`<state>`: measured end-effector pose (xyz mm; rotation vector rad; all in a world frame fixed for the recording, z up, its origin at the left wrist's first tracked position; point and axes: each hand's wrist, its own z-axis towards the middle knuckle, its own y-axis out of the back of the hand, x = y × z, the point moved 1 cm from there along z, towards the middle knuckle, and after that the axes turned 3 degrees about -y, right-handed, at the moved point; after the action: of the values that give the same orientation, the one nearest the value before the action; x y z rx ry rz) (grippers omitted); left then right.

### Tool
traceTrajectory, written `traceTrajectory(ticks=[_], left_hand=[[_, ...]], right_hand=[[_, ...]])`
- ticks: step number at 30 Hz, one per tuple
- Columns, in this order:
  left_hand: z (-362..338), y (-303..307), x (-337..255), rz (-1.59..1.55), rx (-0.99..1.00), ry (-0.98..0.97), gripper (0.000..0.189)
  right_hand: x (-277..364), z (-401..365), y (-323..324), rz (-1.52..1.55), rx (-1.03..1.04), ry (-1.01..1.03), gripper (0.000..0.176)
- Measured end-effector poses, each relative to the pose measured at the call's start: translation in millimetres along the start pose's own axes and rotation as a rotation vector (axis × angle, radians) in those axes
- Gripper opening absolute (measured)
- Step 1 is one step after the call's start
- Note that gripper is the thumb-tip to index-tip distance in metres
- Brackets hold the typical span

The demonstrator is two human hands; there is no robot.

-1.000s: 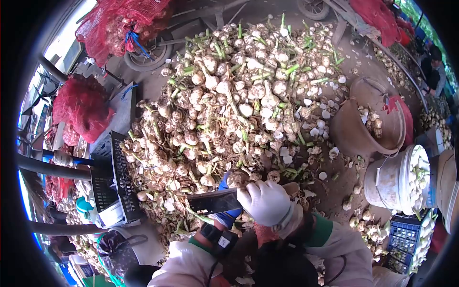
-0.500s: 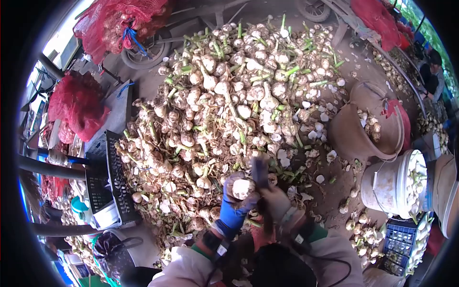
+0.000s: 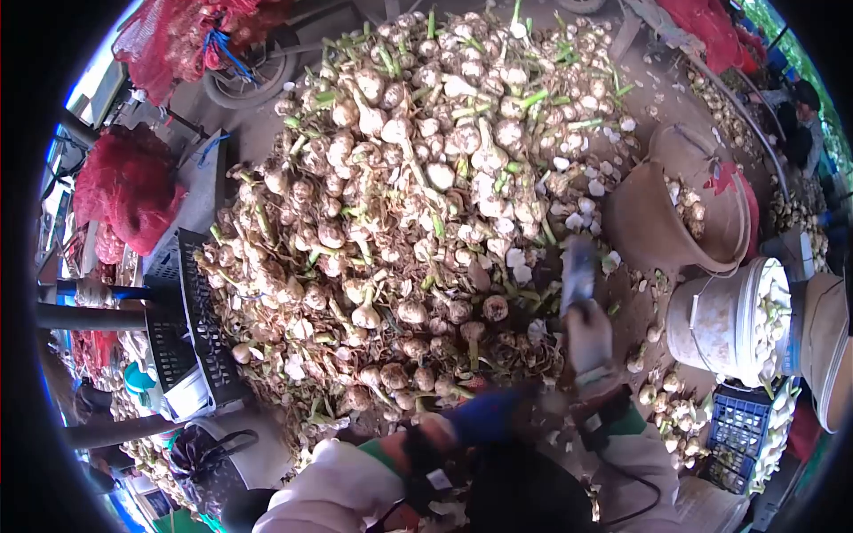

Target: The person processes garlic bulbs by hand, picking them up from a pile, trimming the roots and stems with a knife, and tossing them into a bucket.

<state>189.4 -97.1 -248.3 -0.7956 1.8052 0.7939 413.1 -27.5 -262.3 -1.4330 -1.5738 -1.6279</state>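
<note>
A large heap of garlic bulbs, with roots, stalks and loose skins, lies in front of me. My right hand is closed round a knife, its broad blade pointing away from me and smeared by motion. It is held over the right edge of the heap. My left hand, in a blue glove, is low and close to my body. Motion blurs it and its fingers cannot be made out, so whether it holds a bulb does not show.
To the right stand a brown tub with some bulbs, a white bucket of trimmed garlic and a blue crate. A black crate is at the left. Red mesh sacks sit behind it. Another person is at far right.
My left hand, which held a garlic bulb beside the knife, has dropped toward my body. My right hand has moved right with the knife. The view has shifted slightly.
</note>
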Motion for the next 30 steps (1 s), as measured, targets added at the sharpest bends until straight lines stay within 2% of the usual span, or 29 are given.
traceTrajectory(ticks=[2,4,6,7,8,9,10,12,13,14,15,16,17,18,19,20,21,22,24,25,26,28,29,30], left_hand=[[24.0,-4.5,-13.0,0.302,0.124,-0.336,0.059],[73.9,47.6,6.1,0.78,-0.219,-0.154,0.058],[81.1,78.5,56.1,1.135,-0.466,-0.326,0.048],[75.9,84.8,59.7,1.131,-0.465,-0.324,0.048],[72.5,90.1,61.9,1.093,-0.445,-0.358,0.044],[70.0,93.8,62.9,1.058,-0.424,-0.393,0.04],[66.9,97.0,63.7,1.065,-0.421,-0.391,0.04],[59.1,99.2,82.0,0.508,-0.261,0.138,0.039],[50.1,94.1,88.2,0.417,-0.365,-0.006,0.044],[37.8,88.6,90.8,0.42,-0.362,0.011,0.044],[25.7,82.0,88.6,0.552,-0.247,-0.092,0.044],[15.5,77.2,86.7,0.678,-0.128,-0.199,0.045],[4.8,85.4,59.7,0.767,-0.08,-0.335,0.048],[-3.4,89.5,67.8,0.768,-0.076,-0.329,0.048],[-10.0,96.2,78.9,0.738,-0.093,-0.257,0.051],[-15.1,104.3,85.8,0.709,-0.113,-0.189,0.054],[-17.6,113.6,73.9,0.848,-0.097,-0.289,0.05],[-17.6,114.1,61.6,0.857,-0.101,-0.298,0.05],[-12.5,103.6,17.0,-0.252,-0.299,0.087,0.044],[-5.1,93.2,21.4,-0.372,-0.401,-0.121,0.046],[12.6,83.6,41.6,-0.648,-0.348,-0.261,0.05],[14.7,63.7,-9.3,-0.537,-0.436,-0.174,0.054],[13.7,71.3,-14.4,-0.368,-0.474,-0.327,0.055],[14.1,85.7,-17.4,-0.478,-0.486,-0.233,0.059]], right_hand=[[10.5,10.5,2.3,0.072,-0.046,0.032,0.022],[15.6,8.3,2.4,0.137,-0.096,0.065,0.023],[20.5,-1.6,-14.5,0.115,0.132,-0.06,0.022],[-0.1,1.4,-26.5,0.055,0.211,-0.129,0.025],[-18.7,1.8,-43.9,0.028,0.228,-0.099,0.026],[21.2,-11.7,-47.7,0.033,0.29,-0.232,0.027],[5.6,-11.8,-65.0,0.022,0.307,-0.189,0.028],[4.7,-20.7,-92.5,-0.062,0.314,-0.088,0.029],[8.9,-26.3,-106.4,0.06,0.358,-0.047,0.028],[13.0,-35.7,-116.7,0.18,0.412,-0.014,0.027],[31.3,-39.1,-114.3,0.182,0.493,-0.125,0.026],[49.3,-40.1,-107.8,0.184,0.504,-0.132,0.026],[64.0,-39.9,-99.2,0.233,0.472,-0.14,0.025],[69.8,-36.8,-93.7,0.281,0.434,-0.144,0.025],[58.7,-27.7,-88.0,0.079,0.387,-0.027,0.025],[49.6,-24.2,-84.7,0.039,0.337,-0.011,0.025],[39.0,-23.7,-83.4,0.043,0.325,-0.024,0.025],[31.1,-24.1,-82.9,0.049,0.31,-0.033,0.026],[54.6,-35.0,-78.6,0.221,0.47,-0.148,0.026],[57.1,-37.2,-84.6,0.28,0.535,-0.071,0.026],[67.2,-41.8,-89.2,0.351,0.53,0.067,0.025],[85.4,-42.3,-89.9,0.305,0.427,0.144,0.024],[101.9,-34.9,-75.4,0.066,0.373,0.242,0.021],[114.8,-23.9,-59.9,-0.17,0.314,0.336,0.019]])
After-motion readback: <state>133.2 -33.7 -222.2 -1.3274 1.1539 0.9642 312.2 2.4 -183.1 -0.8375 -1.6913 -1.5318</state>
